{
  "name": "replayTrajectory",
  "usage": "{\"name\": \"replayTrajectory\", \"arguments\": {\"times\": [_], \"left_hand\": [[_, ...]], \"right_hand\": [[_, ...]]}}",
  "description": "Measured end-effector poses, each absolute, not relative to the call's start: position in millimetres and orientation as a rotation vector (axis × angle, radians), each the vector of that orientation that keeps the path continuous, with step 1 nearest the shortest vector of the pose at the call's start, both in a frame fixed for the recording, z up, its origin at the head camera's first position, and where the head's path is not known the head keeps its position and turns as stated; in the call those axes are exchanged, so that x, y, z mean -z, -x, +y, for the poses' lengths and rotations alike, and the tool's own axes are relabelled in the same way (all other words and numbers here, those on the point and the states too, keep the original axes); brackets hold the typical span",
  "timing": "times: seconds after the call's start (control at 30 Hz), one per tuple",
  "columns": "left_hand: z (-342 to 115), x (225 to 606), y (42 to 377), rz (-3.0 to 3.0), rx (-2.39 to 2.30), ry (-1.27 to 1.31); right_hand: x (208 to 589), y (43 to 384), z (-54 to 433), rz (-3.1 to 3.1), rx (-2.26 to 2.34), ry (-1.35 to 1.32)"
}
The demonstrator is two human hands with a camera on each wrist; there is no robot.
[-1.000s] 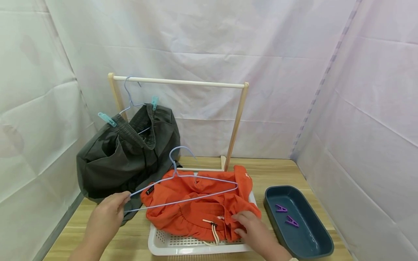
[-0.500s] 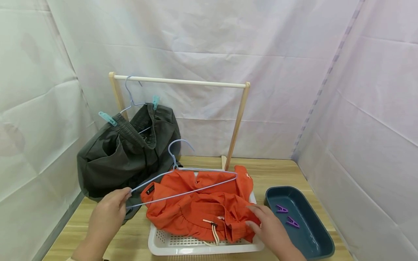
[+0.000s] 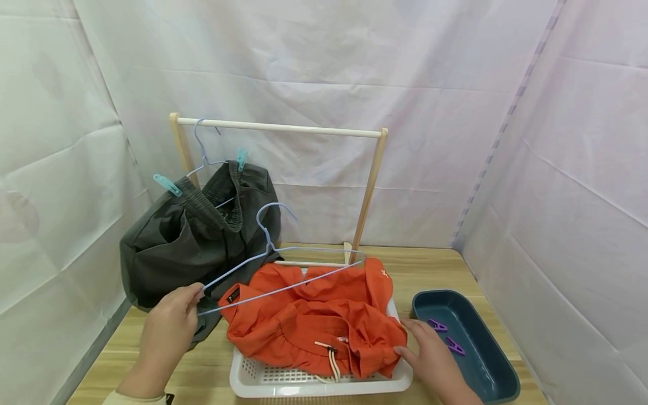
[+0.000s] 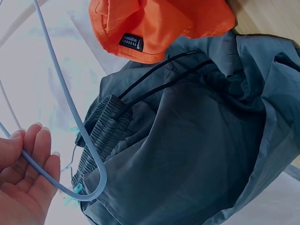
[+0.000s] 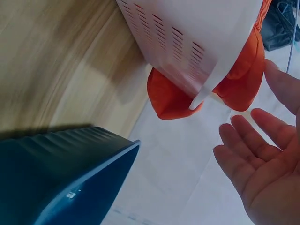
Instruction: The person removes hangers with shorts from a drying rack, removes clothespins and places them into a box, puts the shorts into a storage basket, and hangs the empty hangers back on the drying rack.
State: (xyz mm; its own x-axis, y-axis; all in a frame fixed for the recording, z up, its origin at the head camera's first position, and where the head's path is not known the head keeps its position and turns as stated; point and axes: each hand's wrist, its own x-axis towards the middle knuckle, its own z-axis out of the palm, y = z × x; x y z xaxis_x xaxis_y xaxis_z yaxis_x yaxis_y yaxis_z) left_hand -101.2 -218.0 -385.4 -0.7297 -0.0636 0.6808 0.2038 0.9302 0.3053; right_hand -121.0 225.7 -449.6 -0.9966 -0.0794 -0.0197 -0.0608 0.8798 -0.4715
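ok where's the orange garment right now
In the head view, the orange garment lies in and over the white basket, low centre, with the dark blue tray to its right.

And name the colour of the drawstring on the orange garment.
Cream; the drawstring shows best in the head view.

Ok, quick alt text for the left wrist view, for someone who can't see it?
The left hand grips a blue hanger near one rounded end. Behind it is a dark garment with a ribbed waistband; an orange garment with a black label shows at the top.
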Motion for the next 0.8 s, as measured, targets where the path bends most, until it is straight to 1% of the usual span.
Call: {"name": "replayTrajectory", "arguments": {"times": [0.33, 0.8], "left_hand": [[-218, 377, 112, -2.314, 0.492, 0.120], [-208, 340, 140, -2.327, 0.477, 0.116]], "right_hand": [[463, 118, 236, 2.919, 0.849, 0.026], [478, 119, 241, 2.877, 0.884, -0.022]]}}
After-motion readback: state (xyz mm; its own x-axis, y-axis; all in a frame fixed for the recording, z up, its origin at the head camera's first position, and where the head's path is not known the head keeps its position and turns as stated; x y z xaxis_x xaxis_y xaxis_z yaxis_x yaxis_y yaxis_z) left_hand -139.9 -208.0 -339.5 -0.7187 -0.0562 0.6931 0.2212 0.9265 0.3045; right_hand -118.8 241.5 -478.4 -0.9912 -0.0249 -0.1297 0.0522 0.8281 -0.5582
